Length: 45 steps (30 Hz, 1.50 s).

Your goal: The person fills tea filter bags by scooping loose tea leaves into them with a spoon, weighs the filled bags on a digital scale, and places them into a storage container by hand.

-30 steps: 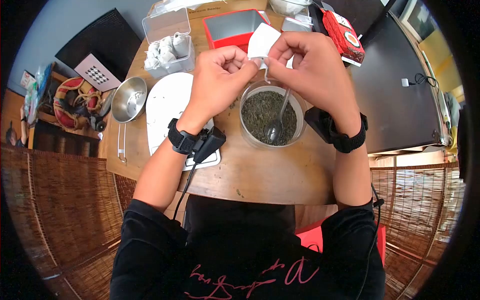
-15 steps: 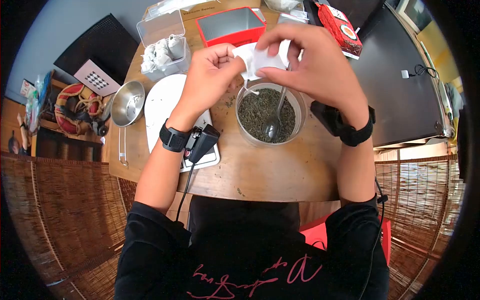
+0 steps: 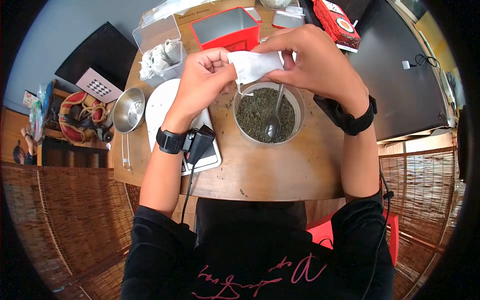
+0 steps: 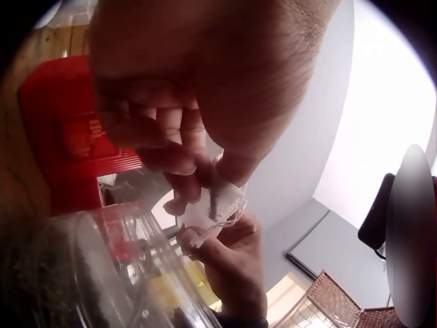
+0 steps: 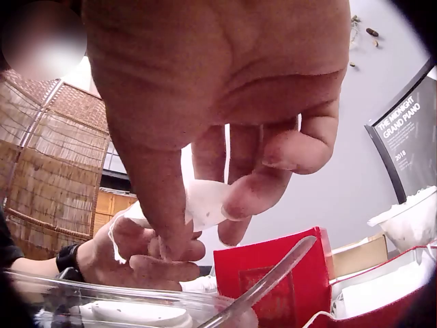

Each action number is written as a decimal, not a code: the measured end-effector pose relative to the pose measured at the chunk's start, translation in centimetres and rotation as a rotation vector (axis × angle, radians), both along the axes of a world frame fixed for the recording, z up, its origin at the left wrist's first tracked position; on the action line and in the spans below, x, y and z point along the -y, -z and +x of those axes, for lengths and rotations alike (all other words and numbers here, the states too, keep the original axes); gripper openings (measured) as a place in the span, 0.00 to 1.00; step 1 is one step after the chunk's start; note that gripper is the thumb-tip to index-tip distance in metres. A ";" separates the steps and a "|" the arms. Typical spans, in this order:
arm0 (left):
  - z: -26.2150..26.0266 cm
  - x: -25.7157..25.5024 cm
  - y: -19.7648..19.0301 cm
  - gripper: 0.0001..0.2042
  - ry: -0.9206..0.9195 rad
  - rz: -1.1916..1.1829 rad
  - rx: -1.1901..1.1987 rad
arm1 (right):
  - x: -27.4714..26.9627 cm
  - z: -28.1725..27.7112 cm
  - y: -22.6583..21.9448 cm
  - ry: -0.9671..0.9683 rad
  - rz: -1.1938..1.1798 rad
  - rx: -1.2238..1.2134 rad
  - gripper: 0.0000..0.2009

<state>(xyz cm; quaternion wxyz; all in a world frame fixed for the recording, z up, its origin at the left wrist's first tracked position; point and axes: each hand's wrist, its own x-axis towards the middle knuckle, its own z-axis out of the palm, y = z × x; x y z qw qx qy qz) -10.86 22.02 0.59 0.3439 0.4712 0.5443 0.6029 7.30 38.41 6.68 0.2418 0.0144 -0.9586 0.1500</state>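
Note:
In the head view a white drawstring tea bag [image 3: 257,66] is stretched sideways over the far side of a clear round tub [image 3: 302,112]. My left hand [image 3: 202,77] pinches its left end. The right hand [image 3: 322,65] grips the other end between thumb and fingers. A white string [image 4: 229,217] loops from the bag near the left fingers in the left wrist view. Some dark bits show through the bag's thin fabric there. Dried tea leaves [image 3: 252,112] fill much of the tub, and a spoon [image 3: 272,125] leans in them.
Left of the tub lies a white kitchen scale [image 3: 210,155], with a steel pan [image 3: 128,111] beyond it. Behind are an open plastic box [image 3: 172,72] of several white bags and an open red tin [image 3: 240,42]. A red package [image 3: 340,25] stands back right.
The bag has turned from upright to lying sideways between the hands. My left hand has shifted a little left, and the right fingers have moved round to the bag's right end.

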 end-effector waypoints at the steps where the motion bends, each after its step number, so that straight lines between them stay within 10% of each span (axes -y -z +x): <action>1: 0.0 0.0 0.0 0.02 -0.009 0.015 0.028 | 0.0 0.0 0.0 0.002 -0.002 -0.002 0.19; 9: 1.3 -0.6 -0.1 0.32 -0.032 0.391 -0.096 | -0.1 -0.3 0.2 -0.033 -0.181 -0.094 0.17; 22: 1.5 -0.7 0.0 0.16 -0.200 0.416 -0.234 | -0.8 1.4 -1.1 -0.046 -0.139 -0.044 0.30; 29: 1.1 -0.6 -0.2 0.13 -0.275 0.409 -0.249 | -1.2 2.5 -1.6 0.249 -0.297 0.397 0.20; 45: 2.0 -0.1 -0.8 0.16 -0.044 0.275 -0.011 | -1.8 2.0 -1.3 0.146 -0.439 0.404 0.10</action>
